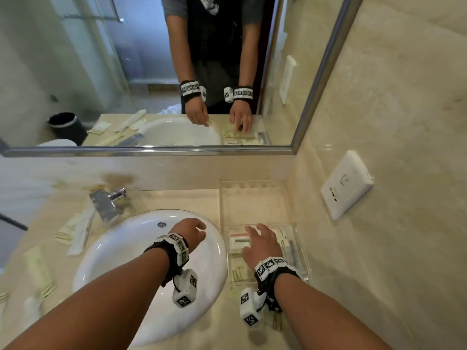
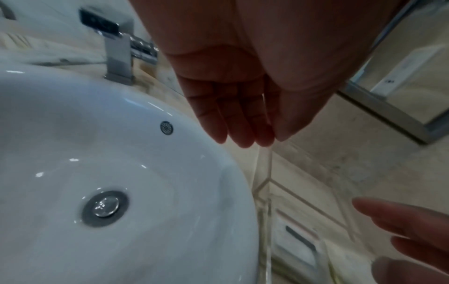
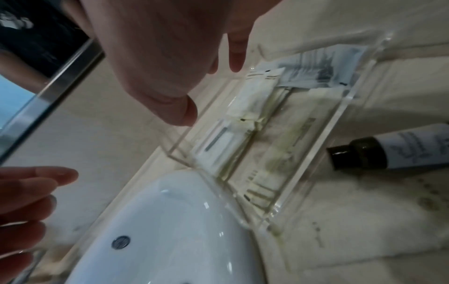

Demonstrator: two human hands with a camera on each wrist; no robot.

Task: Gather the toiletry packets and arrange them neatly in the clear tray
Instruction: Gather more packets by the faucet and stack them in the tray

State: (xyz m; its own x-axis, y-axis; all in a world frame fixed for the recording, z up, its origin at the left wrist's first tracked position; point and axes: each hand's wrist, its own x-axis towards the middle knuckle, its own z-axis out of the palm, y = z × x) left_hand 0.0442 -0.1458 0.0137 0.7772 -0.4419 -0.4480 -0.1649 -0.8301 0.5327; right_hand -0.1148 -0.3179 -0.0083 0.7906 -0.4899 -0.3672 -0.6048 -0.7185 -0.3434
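Both grips spread, holding nothing: right hand (image 1: 262, 245) over clear tray (image 1: 302, 251) packets (image 3: 245, 100), left hand (image 1: 189, 233) above sink (image 1: 121, 251).

no legible text anywhere, print on the small bottle (image 3: 398, 149) label blurred, packet (image 3: 313, 67) markings unreadable

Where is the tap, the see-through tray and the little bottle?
tap (image 2: 119, 57): left wrist view, on its upright body.
clear tray (image 3: 323, 138): right wrist view, on its side wall.
small bottle (image 3: 401, 151): right wrist view, on its label.
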